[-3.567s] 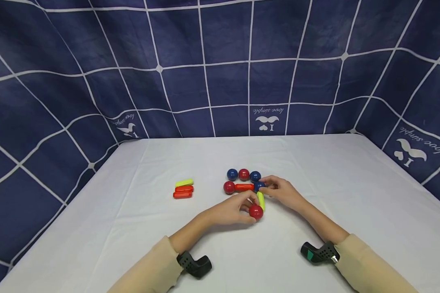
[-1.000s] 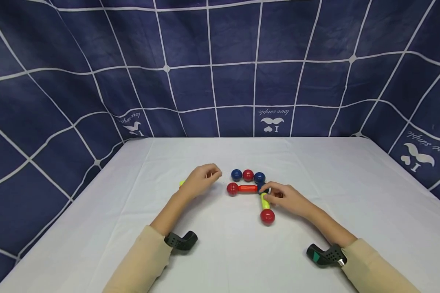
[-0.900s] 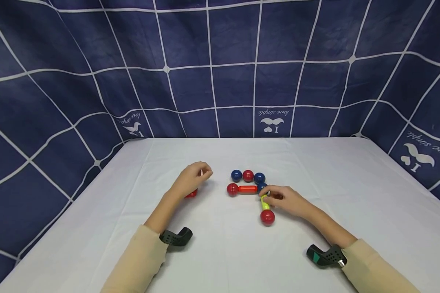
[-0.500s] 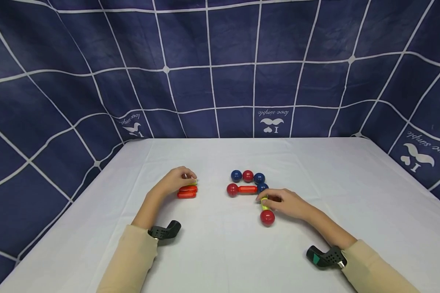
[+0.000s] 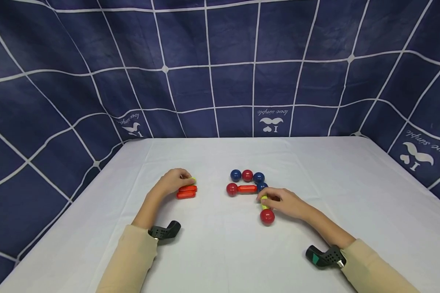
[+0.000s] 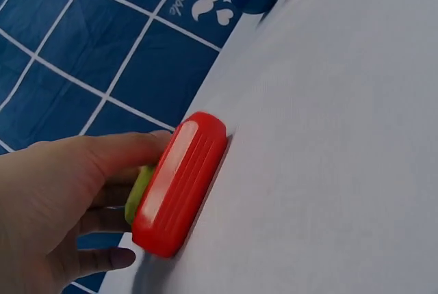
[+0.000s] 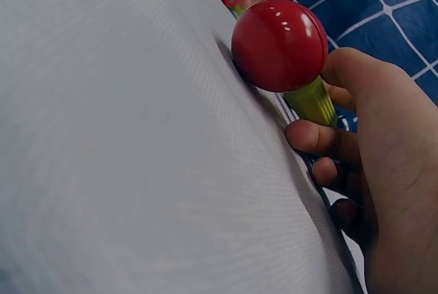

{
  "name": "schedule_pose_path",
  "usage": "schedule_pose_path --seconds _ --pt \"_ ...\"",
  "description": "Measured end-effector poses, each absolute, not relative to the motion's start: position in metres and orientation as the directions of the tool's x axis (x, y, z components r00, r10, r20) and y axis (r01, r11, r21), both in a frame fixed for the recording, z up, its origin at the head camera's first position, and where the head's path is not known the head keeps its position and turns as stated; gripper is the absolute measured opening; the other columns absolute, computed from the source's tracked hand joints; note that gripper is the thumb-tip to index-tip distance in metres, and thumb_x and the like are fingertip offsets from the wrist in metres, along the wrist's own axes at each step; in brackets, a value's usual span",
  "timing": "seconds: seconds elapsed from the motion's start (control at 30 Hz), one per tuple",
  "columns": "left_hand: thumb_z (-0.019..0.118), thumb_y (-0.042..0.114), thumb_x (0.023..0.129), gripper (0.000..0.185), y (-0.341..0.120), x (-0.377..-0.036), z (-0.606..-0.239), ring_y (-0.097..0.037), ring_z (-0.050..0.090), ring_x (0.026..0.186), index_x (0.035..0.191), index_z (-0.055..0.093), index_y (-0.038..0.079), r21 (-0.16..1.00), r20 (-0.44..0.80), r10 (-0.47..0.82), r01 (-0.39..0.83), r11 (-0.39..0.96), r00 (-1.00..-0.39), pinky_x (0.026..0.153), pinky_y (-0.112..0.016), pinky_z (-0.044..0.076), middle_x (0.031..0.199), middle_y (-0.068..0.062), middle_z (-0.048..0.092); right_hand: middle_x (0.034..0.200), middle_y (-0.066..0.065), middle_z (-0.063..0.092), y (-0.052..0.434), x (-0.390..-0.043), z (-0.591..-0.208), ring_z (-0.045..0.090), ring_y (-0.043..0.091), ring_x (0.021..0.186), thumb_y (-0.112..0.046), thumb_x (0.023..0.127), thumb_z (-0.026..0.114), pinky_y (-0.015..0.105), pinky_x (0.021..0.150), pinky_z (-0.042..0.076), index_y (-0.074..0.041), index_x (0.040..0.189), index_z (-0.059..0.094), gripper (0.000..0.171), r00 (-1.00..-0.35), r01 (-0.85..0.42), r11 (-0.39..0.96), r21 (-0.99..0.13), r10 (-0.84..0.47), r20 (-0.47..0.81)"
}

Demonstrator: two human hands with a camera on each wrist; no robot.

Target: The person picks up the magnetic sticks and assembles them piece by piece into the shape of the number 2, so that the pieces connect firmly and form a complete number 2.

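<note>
- Left hand [image 5: 172,181] pinches yellow stick [image 5: 192,179], left of the ball row [image 5: 247,176].
- Right hand [image 5: 283,202] grips yellow-green stick [image 5: 264,202] near that row.
- Bare table [image 5: 352,195] right of the row.

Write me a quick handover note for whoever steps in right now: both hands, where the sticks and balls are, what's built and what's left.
Left hand: fingers on the yellow-green stick at the far side of the loose pile, beside two red sticks; a firm grip is not clear.
Right hand: fingers curled round the yellow stick of the build.
Built: red ball, red stick, blue corner ball, yellow stick, red end ball, forming an L on the white table.
Spare: a row of blue, red and blue balls just behind the build.
Left, probably: join the three loose sticks and spare balls.
</note>
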State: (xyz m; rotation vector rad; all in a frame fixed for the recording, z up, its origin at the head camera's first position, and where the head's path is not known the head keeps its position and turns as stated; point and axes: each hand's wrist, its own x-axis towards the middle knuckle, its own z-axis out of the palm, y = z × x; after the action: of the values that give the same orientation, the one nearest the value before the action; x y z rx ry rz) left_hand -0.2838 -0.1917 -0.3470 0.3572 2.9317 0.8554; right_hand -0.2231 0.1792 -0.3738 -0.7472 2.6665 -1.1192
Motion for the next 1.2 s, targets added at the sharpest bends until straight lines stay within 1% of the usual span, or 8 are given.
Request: schedule_pose_path --seconds 0.2,0.4,0.6,0.7,0.8,0.87,1.1,1.2 --pt "0.064 0.038 0.095 0.033 -0.164 -0.272 -0.327 -0.019 0.056 0.084 0.109 0.072 0.008 0.542 0.03 0.278 0.249 0.803 -0.96 0.071 -0.029 0.043 0.096 -0.006 0.068 0.094 0.0 0.06 0.18 -0.224 -0.375 0.051 0.016 0.088 -0.024 0.097 0.06 0.027 0.074 0.042 -0.014 0.111 0.069 0.019 -0.862 -0.386 0.58 -0.717 -0.504 0.056" --pt "0.063 0.038 0.096 0.031 -0.126 -0.255 -0.316 -0.016 0.055 0.081 0.108 0.07 0.01 0.554 -0.01 0.413 0.339 0.761 -0.911 0.069 -0.028 0.044 0.096 -0.005 0.068 0.091 0.0 0.058 0.18 -0.224 -0.375 0.05 0.016 0.086 -0.024 0.098 0.06 0.027 0.074 0.041 -0.013 0.11 0.069 0.019 -0.864 -0.38 0.575 -0.724 -0.501 0.056" --pt "0.065 0.026 0.095 0.022 -0.093 -0.239 -0.322 -0.008 0.053 0.076 0.103 0.069 0.007 0.621 -0.084 0.629 0.453 0.64 -0.773 0.069 -0.021 0.044 0.085 0.0 0.065 0.092 0.0 0.059 0.179 -0.223 -0.375 0.051 0.016 0.086 -0.024 0.098 0.06 0.027 0.074 0.041 -0.013 0.11 0.069 0.019 -0.866 -0.374 0.581 -0.723 -0.497 0.049" --pt "0.064 0.023 0.094 0.017 -0.076 -0.228 -0.326 -0.004 0.052 0.074 0.098 0.069 0.007 0.61 -0.109 0.713 0.52 0.598 -0.692 0.069 -0.017 0.043 0.083 0.002 0.063 0.091 0.0 0.06 0.179 -0.225 -0.375 0.051 0.015 0.084 -0.024 0.098 0.059 0.027 0.073 0.041 -0.013 0.109 0.069 0.018 -0.866 -0.383 0.581 -0.718 -0.497 0.06" --pt "0.064 0.024 0.093 0.015 -0.062 -0.217 -0.332 0.0 0.05 0.071 0.095 0.068 0.009 0.579 -0.113 0.755 0.575 0.579 -0.646 0.067 -0.016 0.042 0.08 0.005 0.062 0.093 0.001 0.062 0.18 -0.225 -0.375 0.051 0.013 0.084 -0.023 0.098 0.059 0.026 0.074 0.042 -0.012 0.109 0.069 0.018 -0.862 -0.39 0.572 -0.721 -0.502 0.068" --pt "0.065 0.025 0.093 0.015 -0.055 -0.212 -0.338 0.001 0.05 0.07 0.095 0.069 0.011 0.56 -0.097 0.759 0.595 0.577 -0.644 0.067 -0.016 0.042 0.079 0.007 0.061 0.094 0.001 0.063 0.18 -0.225 -0.375 0.051 0.012 0.083 -0.022 0.098 0.059 0.025 0.074 0.042 -0.012 0.109 0.069 0.018 -0.859 -0.393 0.564 -0.726 -0.508 0.071" --pt "0.064 0.029 0.091 0.016 -0.043 -0.204 -0.352 0.001 0.044 0.063 0.097 0.067 0.015 0.491 0.0 0.707 0.615 0.616 -0.708 0.058 -0.017 0.034 0.07 0.013 0.053 0.088 0.0 0.061 0.182 -0.225 -0.376 0.051 0.009 0.079 -0.019 0.099 0.058 0.024 0.072 0.042 -0.01 0.109 0.068 0.017 -0.843 -0.414 0.533 -0.738 -0.53 0.091" --pt "0.064 0.03 0.09 0.017 -0.042 -0.203 -0.355 0.001 0.044 0.063 0.099 0.067 0.015 0.488 0.015 0.695 0.612 0.623 -0.719 0.058 -0.017 0.034 0.071 0.013 0.054 0.087 0.0 0.06 0.182 -0.226 -0.376 0.051 0.009 0.079 -0.018 0.098 0.058 0.024 0.071 0.042 -0.009 0.109 0.068 0.017 -0.843 -0.407 0.522 -0.75 -0.531 0.088"
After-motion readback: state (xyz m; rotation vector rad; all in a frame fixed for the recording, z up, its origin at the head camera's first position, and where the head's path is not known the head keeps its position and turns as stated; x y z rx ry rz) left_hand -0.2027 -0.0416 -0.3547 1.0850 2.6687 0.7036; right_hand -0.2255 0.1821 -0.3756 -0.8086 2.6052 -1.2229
